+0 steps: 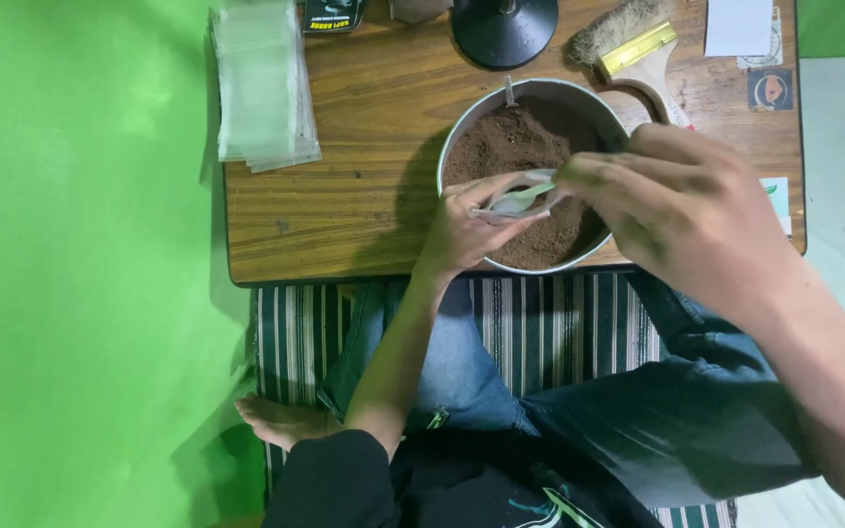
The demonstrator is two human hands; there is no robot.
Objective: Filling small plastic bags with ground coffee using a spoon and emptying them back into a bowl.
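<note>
— Brown powder fills the metal bowl [462, 127] on the wooden table [344, 196], heaped toward the far side. Where are the hands?

— Both are over the bowl's near half. The left hand [462, 230] comes up from the near rim, fingers curled around a small clear pouch [512, 203], pinching it from both sides so its mouth faces right.

— And the right hand [687, 215]?

— It reaches in from the right, larger in view and a bit blurred. Its fingertips are drawn together on the handle of a pale spoon [525, 198], whose tip lies at the pouch's mouth. Whether powder sits in the spoon, I cannot tell.

— So the pouch is above the powder, not on the table?

— Yes, held just above the powder, inside the bowl's rim.

— What else lies about?

— A stack of clear bags [261, 83] at the table's left end, well apart from the bowl. A black round base [504, 29] just beyond the bowl, and a brush [638, 44] with a wooden handle to its right. A white card [738, 26] sits at the far right corner. Below the table, the person's legs in jeans rest on a striped mat [540, 323].
</note>
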